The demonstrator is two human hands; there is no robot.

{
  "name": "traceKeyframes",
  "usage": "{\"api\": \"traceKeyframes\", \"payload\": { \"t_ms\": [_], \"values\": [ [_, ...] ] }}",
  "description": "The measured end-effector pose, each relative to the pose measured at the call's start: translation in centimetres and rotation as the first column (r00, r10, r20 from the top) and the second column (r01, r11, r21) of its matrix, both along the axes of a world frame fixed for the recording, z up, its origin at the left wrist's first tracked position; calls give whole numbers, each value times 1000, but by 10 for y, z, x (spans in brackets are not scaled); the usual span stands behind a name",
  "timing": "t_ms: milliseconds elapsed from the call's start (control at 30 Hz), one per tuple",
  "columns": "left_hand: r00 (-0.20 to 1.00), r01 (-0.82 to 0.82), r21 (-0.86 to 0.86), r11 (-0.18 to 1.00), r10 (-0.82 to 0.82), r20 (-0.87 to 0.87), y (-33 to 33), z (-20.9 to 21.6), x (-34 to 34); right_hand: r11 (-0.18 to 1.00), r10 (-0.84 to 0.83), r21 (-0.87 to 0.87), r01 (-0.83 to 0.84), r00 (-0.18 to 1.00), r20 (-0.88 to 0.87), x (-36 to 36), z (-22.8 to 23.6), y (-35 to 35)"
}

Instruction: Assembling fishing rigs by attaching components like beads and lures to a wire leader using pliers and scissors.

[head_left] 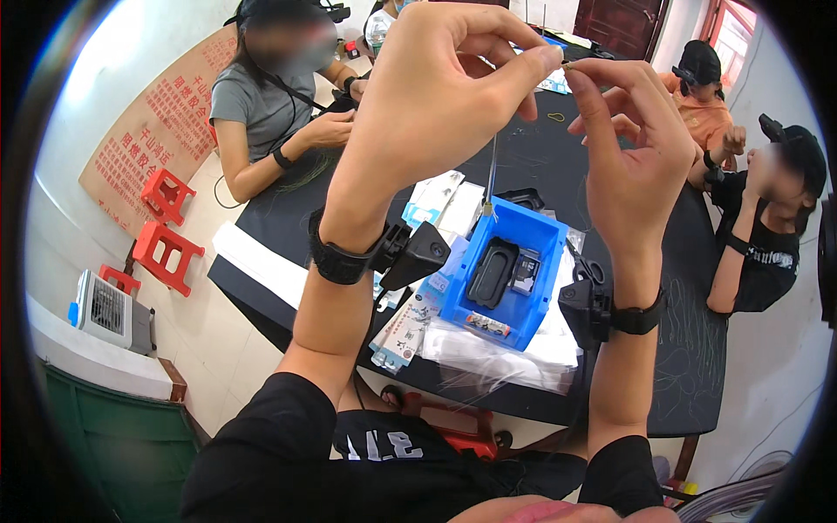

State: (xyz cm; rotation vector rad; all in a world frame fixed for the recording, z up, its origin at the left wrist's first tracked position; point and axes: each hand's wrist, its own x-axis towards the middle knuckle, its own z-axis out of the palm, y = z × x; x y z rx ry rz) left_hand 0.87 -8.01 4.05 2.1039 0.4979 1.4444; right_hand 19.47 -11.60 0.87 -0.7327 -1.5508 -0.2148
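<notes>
Piece of something tiny and yellowish (pixel 568 65) is at the fingertips of the right hand (pixel 641 148), raised high above the table; its exact kind is too small to tell. The right thumb and forefinger pinch it. The left hand (pixel 445 96) is just beside, its thumb and forefinger pressed together — whether they also grip the piece, I cannot tell.

Below the hands stands a blue bin (pixel 542 229), in which lie a black tray (pixel 493 273) and a dark flat packet (pixel 526 270). Clear plastic bags (pixel 488 353) lie at the near side of the bin, on the black table (pixel 671 383). Farther along it, a yellow loop (pixel 556 117) lies flat. Around the table are other people — one in a grey shirt (pixel 248 109), at left.
</notes>
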Motion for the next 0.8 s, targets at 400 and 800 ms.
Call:
{"api": "traceKeyframes", "payload": {
  "t_ms": [400,800],
  "values": [
    [991,-95,0,996,94,-94,-2,0,0,989,-99,130,76,979,180,3,5,-3],
    [996,-20,-56,998,15,-84,0,-1,-3,999,16,33,-17,1000,11,2,-4,0]
  ]
}}
